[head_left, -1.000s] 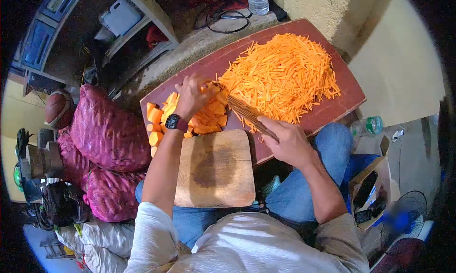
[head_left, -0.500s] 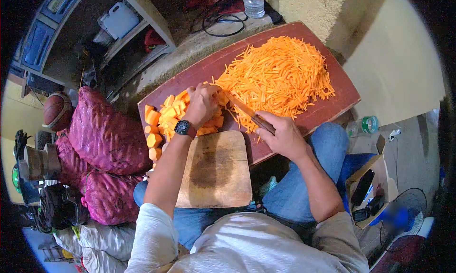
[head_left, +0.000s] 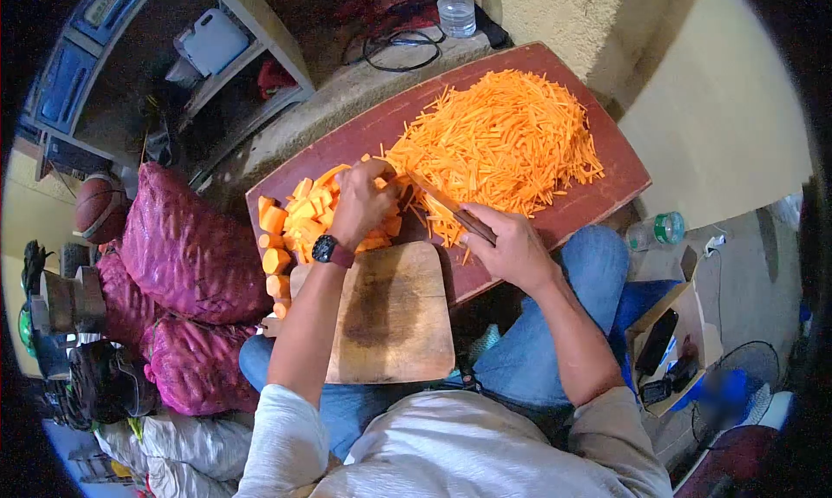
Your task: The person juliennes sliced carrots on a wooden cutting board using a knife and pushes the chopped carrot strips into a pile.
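Note:
On a dark red board lie a large heap of thin orange strips and, to its left, a pile of thicker orange pieces. My right hand is closed around the handle of a knife, whose blade points up and left between the two piles. My left hand, with a dark watch on the wrist, is over the right part of the thicker pieces, its fingers curled; what they hold is hidden. A wooden chopping board rests over my lap.
Pink mesh sacks stand at the left, below a basketball. An open cardboard box sits at the right, near a plastic bottle. Another bottle and a black cable are on the ledge behind.
The view has shifted slightly. My left hand's fingers have curled more over the orange pieces. My right hand still holds the knife in nearly the same place.

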`<action>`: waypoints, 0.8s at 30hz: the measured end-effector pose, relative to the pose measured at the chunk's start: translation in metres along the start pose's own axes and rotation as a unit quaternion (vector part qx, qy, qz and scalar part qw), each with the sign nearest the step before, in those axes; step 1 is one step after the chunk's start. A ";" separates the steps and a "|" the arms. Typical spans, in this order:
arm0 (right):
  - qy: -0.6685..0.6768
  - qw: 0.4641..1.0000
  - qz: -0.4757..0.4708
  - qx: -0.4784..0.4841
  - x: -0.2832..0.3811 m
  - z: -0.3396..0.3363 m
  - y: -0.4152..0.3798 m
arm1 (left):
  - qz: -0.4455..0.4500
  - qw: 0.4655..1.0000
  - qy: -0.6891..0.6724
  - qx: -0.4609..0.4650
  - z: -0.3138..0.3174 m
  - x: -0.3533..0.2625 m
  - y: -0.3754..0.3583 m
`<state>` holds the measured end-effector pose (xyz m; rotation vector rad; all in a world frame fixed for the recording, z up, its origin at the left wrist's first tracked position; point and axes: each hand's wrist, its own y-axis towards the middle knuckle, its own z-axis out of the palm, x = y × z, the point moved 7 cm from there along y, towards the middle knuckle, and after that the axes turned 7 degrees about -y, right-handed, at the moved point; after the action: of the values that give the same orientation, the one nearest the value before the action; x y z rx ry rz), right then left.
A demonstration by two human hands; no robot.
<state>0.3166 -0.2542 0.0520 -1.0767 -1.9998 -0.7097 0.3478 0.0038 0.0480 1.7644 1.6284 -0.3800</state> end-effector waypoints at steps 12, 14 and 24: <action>-0.043 0.995 -0.082 -0.046 0.002 0.005 -0.009 | -0.156 0.984 -0.077 -0.034 -0.045 -0.022 -0.160; -0.086 0.994 -0.060 -0.025 0.004 0.008 -0.017 | -0.208 0.965 -0.154 -0.036 -0.035 -0.013 -0.185; 0.040 0.987 0.050 0.147 0.051 0.025 -0.068 | -0.100 0.990 -0.035 -0.096 -0.035 -0.033 -0.211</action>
<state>0.2302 -0.2464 0.0714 -0.9494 -1.8946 -0.3836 0.1327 -0.0044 0.0329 1.4348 1.7354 -0.3605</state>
